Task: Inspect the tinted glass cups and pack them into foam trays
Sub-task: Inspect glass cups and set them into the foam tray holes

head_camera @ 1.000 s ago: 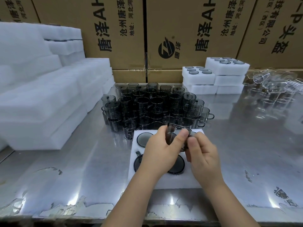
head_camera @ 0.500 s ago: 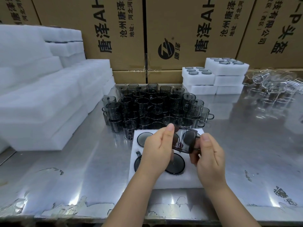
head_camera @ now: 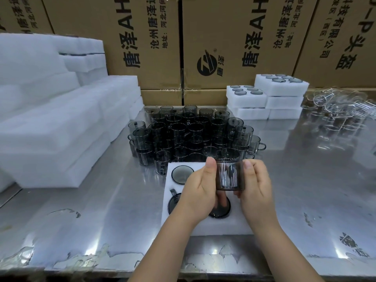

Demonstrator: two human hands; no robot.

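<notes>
A smoky tinted glass cup (head_camera: 230,176) lies on its side in the air between my two hands. My left hand (head_camera: 200,190) grips its left end with the thumb on top. My right hand (head_camera: 255,188) grips the right end. Both hover over a white foam tray (head_camera: 223,226) at the table's middle front. Three cups sit in the tray's holes: one at the far left (head_camera: 182,174), one at the near left (head_camera: 173,202) with its handle up, one (head_camera: 220,210) partly hidden under my hands. Behind the tray stands a dense cluster of tinted cups (head_camera: 189,135).
Stacks of empty white foam (head_camera: 50,119) fill the left side. Packed foam trays (head_camera: 268,98) are stacked at the back right. Clear glass pieces (head_camera: 341,110) lie at the far right. Cardboard boxes (head_camera: 223,37) form the back wall. The table (head_camera: 101,210) is shiny metal.
The cup has been turned in my hands from tilted to lying level on its side. Both hands stayed above the tray, shifting only slightly.
</notes>
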